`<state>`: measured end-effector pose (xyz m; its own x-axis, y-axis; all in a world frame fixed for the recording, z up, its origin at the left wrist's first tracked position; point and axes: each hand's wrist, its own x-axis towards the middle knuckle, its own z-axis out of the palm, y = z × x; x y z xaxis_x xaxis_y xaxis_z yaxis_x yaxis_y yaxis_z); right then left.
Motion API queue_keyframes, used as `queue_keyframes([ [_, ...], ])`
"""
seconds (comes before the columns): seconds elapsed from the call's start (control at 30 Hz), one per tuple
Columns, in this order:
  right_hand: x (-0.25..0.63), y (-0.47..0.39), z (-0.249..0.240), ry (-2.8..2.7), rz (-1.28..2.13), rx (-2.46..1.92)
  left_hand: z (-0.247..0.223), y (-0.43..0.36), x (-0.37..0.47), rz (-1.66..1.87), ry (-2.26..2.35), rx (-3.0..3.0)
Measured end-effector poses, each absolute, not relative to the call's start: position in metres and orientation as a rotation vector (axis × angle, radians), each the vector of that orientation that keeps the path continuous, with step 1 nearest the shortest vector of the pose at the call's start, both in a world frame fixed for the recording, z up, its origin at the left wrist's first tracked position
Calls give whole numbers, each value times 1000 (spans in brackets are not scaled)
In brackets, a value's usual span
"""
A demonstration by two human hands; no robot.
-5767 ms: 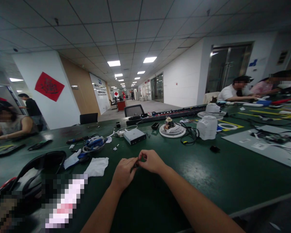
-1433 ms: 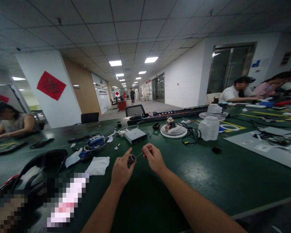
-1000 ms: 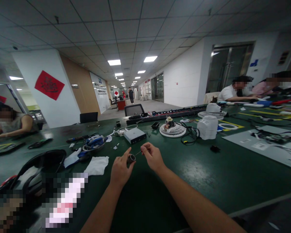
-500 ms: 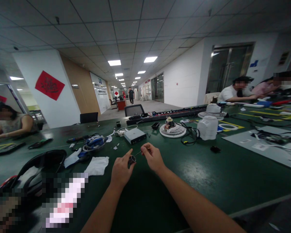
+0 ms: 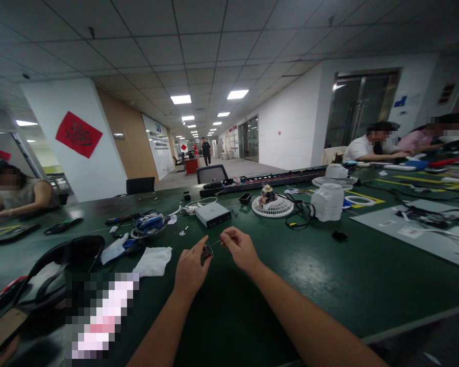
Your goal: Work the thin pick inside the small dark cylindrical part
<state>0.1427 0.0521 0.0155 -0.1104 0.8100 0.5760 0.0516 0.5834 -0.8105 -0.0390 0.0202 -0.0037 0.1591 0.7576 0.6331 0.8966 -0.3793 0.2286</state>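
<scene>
My left hand [image 5: 192,265] grips a small dark round part [image 5: 207,251] between thumb and fingers, its ring-like end turned to the right. Close by on the right, my right hand [image 5: 240,248] pinches a thin piece [image 5: 215,242], like a wire or slim rod, that reaches toward the round part. Whether its tip touches the part is too small to tell. Both hands are above the green table [image 5: 309,275]. Just beyond them lies a flat silver-grey box [image 5: 213,214] with a dark front.
A white fan grille [image 5: 273,205] and white housing [image 5: 327,202] stand at the back right. On the left lie a white cloth [image 5: 153,261], blue-and-white items [image 5: 149,224] and a black headband-like object [image 5: 61,265]. People sit at both sides; another walks in the corridor.
My right hand has shifted slightly left, bringing the thin piece nearer the round part, which has tilted a little. The walking person has moved slightly.
</scene>
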Motion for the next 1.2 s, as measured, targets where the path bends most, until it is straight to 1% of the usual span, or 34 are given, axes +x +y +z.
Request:
queue_keyframes([
  [0.37, 144, 54, 18, -1535, 838, -761, -2, 19, -37, -965, -1603, -2262],
  [0.77, 144, 61, 9, -1505, 930, -758, -2, 19, -39, -926, -1620, -2251],
  [1.2, 142, 60, 12, -1484, 930, -761, 1, 15, -32, -875, -1633, -2306],
])
